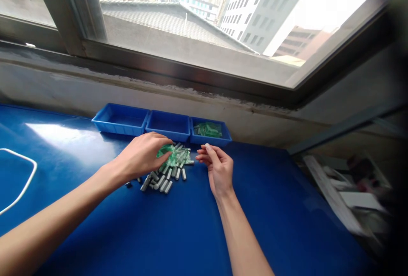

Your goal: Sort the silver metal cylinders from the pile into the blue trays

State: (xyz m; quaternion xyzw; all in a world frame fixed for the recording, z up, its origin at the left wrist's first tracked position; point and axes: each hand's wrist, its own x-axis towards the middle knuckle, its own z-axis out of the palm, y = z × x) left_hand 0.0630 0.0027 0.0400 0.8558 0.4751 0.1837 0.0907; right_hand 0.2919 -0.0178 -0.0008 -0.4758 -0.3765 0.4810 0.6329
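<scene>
My left hand [147,153] reaches over a pile of small metal pieces, its fingers and thumb curled round a crumpled green plastic bag [172,157]. Part of the bag is hidden behind the hand. Short silvery hexagonal standoffs [165,184] lie scattered below and in front of it, and more of them show around the bag. Just right of the pile, my right hand [219,170] hovers with loosely bent fingers fanned apart. Its thumb overlaps the index fingertip, and nothing shows in it.
Along the wall stand a left blue tray [121,129], a middle blue tray [168,133] and a right blue tray [227,136] containing green plastic bags [208,129]. A white cable [30,178] curves across the blue tabletop [178,233]. A window frame [191,70] rises behind.
</scene>
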